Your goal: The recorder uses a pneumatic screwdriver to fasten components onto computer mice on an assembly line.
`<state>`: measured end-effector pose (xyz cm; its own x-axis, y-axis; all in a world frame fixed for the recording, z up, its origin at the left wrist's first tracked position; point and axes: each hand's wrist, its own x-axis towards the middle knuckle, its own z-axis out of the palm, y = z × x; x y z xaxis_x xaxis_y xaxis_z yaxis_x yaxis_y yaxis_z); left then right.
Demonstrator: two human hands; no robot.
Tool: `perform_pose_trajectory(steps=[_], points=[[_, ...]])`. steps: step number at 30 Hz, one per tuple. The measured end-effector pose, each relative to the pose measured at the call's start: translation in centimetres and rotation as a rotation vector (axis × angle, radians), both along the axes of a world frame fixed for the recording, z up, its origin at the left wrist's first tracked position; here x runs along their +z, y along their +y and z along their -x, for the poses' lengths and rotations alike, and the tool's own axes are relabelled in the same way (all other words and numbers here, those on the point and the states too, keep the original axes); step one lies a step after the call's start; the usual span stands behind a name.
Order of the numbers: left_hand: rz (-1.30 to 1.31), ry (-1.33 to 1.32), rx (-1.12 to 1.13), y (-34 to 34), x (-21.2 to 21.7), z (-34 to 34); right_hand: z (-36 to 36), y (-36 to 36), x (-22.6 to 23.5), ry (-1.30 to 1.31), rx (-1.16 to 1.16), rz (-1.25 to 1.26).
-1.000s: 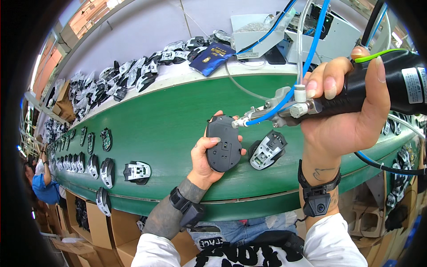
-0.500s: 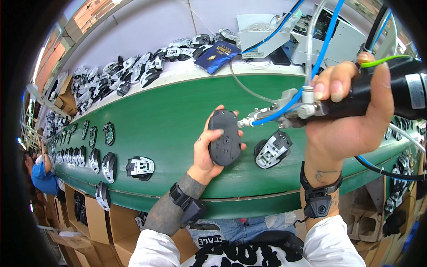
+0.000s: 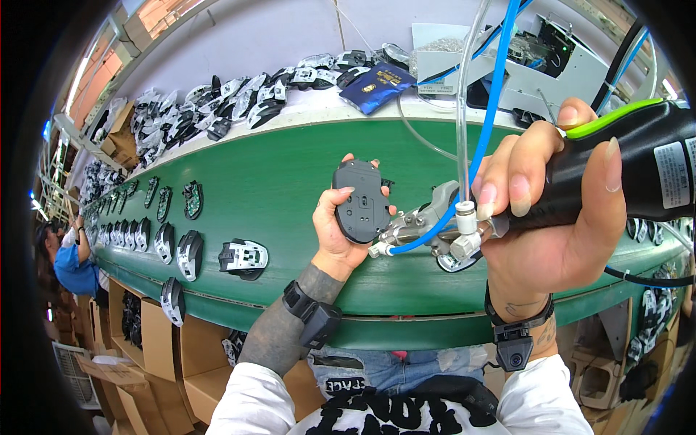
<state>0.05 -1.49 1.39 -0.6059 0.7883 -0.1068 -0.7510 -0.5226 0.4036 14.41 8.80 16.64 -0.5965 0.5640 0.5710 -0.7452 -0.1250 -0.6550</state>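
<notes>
My left hand [image 3: 338, 235] holds a black computer mouse [image 3: 361, 203], its flat underside with screw holes turned toward me, the thumb lying across it. My right hand [image 3: 554, 196] is wrapped round the black body of an electric screwdriver [image 3: 634, 170] with a bright green lever on top. A metal nozzle head [image 3: 428, 228] with a clear hose and a blue hose [image 3: 495, 94] extends from it. Its white tip is at the lower right edge of the mouse; whether it touches cannot be made out. Behind the nozzle, a grey-and-white mouse part [image 3: 460, 262] is mostly hidden.
A green conveyor belt [image 3: 290, 159] carries rows of mouse shells [image 3: 190, 255] and circuit boards [image 3: 192, 199] at left. Along the far ledge lie bagged mouse parts [image 3: 210, 109], a blue packet [image 3: 375, 88] and a screw feeder [image 3: 536, 80]. A co-worker [image 3: 69, 264] is at far left; cardboard boxes [image 3: 163, 341] stand below.
The screwdriver has moved down and left, bringing its tip from the upper right side of the mouse to its lower right edge. The mouse has shifted slightly up; my view has turned a little.
</notes>
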Motion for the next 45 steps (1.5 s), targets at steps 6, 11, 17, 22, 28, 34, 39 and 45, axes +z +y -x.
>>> perform_pose_trajectory(steps=[6,11,17,22,28,34,39,45], points=[[-0.021,0.107,0.025,0.4,0.9,-0.5,-0.1,0.4,0.0,-0.001,-0.046,-0.017],[-0.032,0.101,0.032,0.1,1.3,-0.9,0.6,0.4,-0.7,0.047,0.017,-0.012],[-0.022,0.102,0.067,0.1,0.6,-0.6,0.3,0.4,-0.2,0.037,-0.007,-0.01],[0.167,0.137,0.117,0.4,-0.5,-0.2,-1.5,1.3,0.6,0.167,0.053,-0.016],[0.116,0.014,0.027,0.6,-0.2,-0.9,-0.1,0.0,0.0,0.125,-0.006,0.05],[0.041,-0.008,-0.021,1.3,-0.2,-1.3,0.3,0.4,-0.4,0.104,0.031,0.024],[0.087,0.035,-0.014,-0.3,0.9,-1.7,0.7,-1.0,0.2,0.071,0.088,0.042],[0.735,1.559,0.018,-0.2,0.3,-1.0,-3.0,2.9,1.6,-0.1,0.188,-0.155]])
